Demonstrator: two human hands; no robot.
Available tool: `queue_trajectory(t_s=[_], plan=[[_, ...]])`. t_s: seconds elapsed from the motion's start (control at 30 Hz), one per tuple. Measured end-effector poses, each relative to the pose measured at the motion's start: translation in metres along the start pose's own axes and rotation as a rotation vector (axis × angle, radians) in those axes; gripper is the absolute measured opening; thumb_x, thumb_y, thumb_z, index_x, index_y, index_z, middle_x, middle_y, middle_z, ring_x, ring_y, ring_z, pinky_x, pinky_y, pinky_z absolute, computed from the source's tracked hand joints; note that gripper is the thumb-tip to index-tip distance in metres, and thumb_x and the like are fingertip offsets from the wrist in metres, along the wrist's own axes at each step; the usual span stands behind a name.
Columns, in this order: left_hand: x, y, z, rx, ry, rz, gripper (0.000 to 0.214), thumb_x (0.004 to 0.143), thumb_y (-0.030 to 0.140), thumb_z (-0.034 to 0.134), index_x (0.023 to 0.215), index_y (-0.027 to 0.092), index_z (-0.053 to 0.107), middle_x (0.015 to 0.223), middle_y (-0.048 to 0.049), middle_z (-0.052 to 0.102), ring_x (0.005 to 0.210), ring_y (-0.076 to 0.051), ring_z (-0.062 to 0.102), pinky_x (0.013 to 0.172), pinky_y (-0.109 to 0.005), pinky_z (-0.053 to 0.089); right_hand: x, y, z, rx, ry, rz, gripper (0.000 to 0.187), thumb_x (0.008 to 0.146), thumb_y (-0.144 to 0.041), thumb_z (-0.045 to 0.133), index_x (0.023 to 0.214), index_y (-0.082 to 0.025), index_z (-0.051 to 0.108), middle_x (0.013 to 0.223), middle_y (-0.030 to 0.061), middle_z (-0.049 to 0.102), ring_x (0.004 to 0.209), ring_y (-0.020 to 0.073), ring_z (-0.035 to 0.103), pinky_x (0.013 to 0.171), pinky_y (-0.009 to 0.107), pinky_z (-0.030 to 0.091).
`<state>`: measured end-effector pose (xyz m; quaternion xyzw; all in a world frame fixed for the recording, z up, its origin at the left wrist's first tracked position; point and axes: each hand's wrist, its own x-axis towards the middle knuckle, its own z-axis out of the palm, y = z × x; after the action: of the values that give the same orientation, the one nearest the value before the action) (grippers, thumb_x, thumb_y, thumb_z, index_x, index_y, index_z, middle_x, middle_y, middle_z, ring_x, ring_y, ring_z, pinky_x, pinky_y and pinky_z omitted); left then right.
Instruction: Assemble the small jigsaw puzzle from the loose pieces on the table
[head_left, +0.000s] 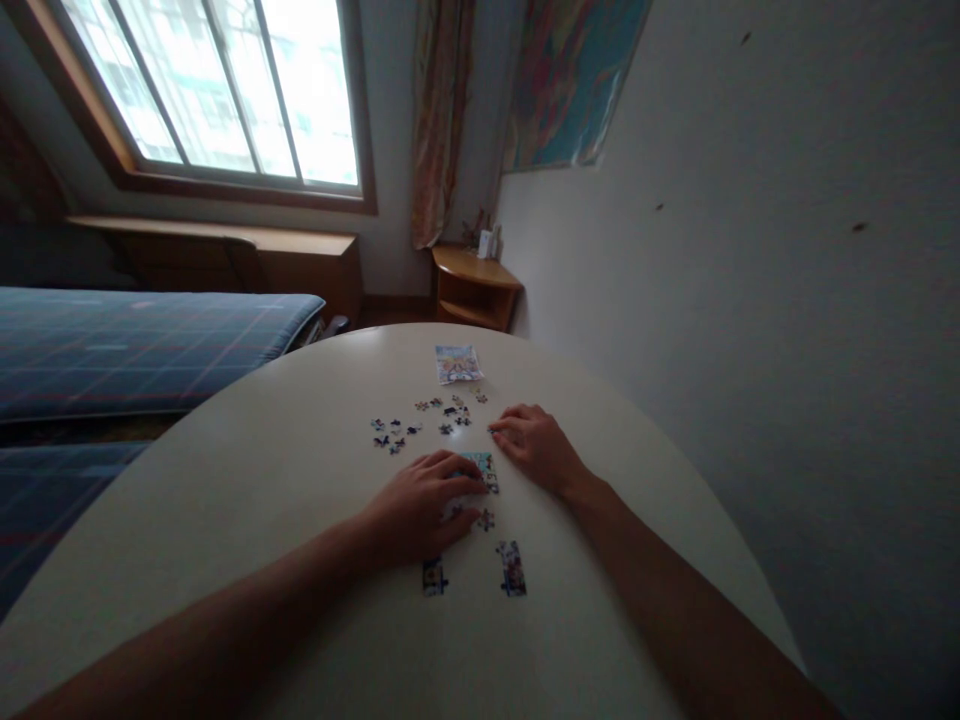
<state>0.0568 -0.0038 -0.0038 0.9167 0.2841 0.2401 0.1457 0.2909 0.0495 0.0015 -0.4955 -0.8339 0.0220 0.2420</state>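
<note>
Left hand (424,505) lies flat, fingers spread, half covering a joined puzzle patch (480,463). Right hand (536,445) curls just beside the patch, its grip impossible to tell. Loose pieces (420,420) lie scattered beyond the patch.

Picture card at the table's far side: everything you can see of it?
The picture card is a small rectangular print, colourful with a pale border, likely paper. It lies flat and slightly skewed on the white table, just beyond the loose puzzle pieces. Nothing touches it; its image is too small to make out.
</note>
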Motion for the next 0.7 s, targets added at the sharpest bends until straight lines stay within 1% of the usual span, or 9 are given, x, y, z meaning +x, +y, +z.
queue_trajectory(t_s=[0.13,0.23,0.33,0.47,0.53,0.63,0.7], plan=[[0.0,0.001,-0.001,0.0,-0.01,-0.006,0.027,0.088,0.028,0.061,0.114,0.025,0.065,0.119,-0.0064,0.064,0.11,-0.024,0.057,0.098,-0.044,0.048,-0.002,0.004,0.006,-0.038,0.032,0.049,0.015,0.089,-0.031,0.062,0.097,-0.024,0.074,0.105,0.0055,0.069,0.101,0.0228,0.058,0.09,0.039,0.043],[-0.001,0.001,0.0,-0.004,-0.02,-0.017,0.028,0.088,0.028,0.061,0.115,0.024,0.065,0.12,-0.0062,0.064,0.11,-0.025,0.057,0.099,-0.045,0.047,0.0,0.007,0.005,-0.073,0.053,0.101,0.015,0.09,-0.031,0.061,0.094,-0.022,0.073,0.103,0.0062,0.07,0.099,0.0234,0.058,0.088,0.039,0.042],[-0.001,0.0,0.001,-0.007,-0.018,-0.02,0.028,0.087,0.028,0.061,0.115,0.025,0.065,0.12,-0.0056,0.064,0.11,-0.025,0.057,0.1,-0.045,0.046,0.002,0.008,0.006,-0.089,0.064,0.102,0.013,0.089,-0.028,0.062,0.092,-0.02,0.072,0.1,0.0064,0.07,0.098,0.0232,0.058,0.086,0.038,0.042],[-0.001,0.0,0.002,-0.009,-0.013,-0.026,0.026,0.089,0.027,0.06,0.114,0.026,0.065,0.12,-0.005,0.064,0.11,-0.024,0.057,0.1,-0.044,0.046,0.002,0.005,0.01,-0.052,0.059,0.049,0.01,0.089,-0.024,0.061,0.092,-0.021,0.07,0.099,0.0054,0.07,0.097,0.0235,0.058,0.086,0.038,0.042],[-0.001,0.0,0.002,-0.008,-0.01,-0.032,0.025,0.089,0.027,0.059,0.113,0.026,0.066,0.119,-0.0048,0.065,0.109,-0.024,0.058,0.099,-0.044,0.046,0.001,0.002,0.011,-0.014,0.052,0.009,0.012,0.091,-0.024,0.059,0.095,-0.021,0.07,0.1,0.0054,0.07,0.098,0.0234,0.058,0.087,0.039,0.042],[0.0,0.001,0.001,-0.01,-0.011,-0.038,0.024,0.09,0.027,0.058,0.112,0.026,0.067,0.119,-0.0046,0.065,0.11,-0.024,0.058,0.1,-0.044,0.046,-0.002,-0.003,0.012,0.04,0.041,-0.072,0.02,0.095,-0.022,0.054,0.108,-0.023,0.068,0.106,0.0058,0.071,0.101,0.0234,0.058,0.09,0.041,0.043],[0.0,0.001,0.0,-0.012,-0.012,-0.037,0.025,0.091,0.026,0.056,0.113,0.026,0.067,0.119,-0.0045,0.065,0.11,-0.023,0.057,0.1,-0.044,0.046,-0.003,-0.006,0.012,0.063,0.019,-0.142,0.026,0.095,-0.021,0.051,0.118,-0.024,0.064,0.114,0.0056,0.069,0.108,0.0233,0.057,0.095,0.042,0.042]])
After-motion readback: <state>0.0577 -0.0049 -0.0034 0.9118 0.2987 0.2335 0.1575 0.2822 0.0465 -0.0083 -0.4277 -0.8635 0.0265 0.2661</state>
